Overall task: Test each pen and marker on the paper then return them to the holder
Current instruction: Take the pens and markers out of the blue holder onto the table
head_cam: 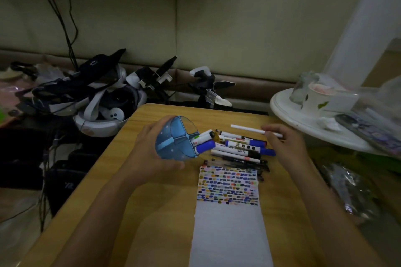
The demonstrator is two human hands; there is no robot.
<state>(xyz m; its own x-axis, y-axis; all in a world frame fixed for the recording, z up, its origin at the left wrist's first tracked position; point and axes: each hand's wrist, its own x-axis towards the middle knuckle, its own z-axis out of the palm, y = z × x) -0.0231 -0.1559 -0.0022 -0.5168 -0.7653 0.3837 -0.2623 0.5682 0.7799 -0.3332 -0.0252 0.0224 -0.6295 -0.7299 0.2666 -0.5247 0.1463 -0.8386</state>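
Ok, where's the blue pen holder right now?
In the head view, the blue pen holder is left of centre, tipped on its side in the left hand above the wooden table, its mouth toward the pile of markers.

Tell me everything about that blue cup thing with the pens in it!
The holder looks like see-through blue plastic, round, split inside by a cross divider into four compartments. The left hand grips it from behind, tipped on its side above the wooden table, mouth facing right. Two markers poke out, one with a white cap, one with a blue cap.
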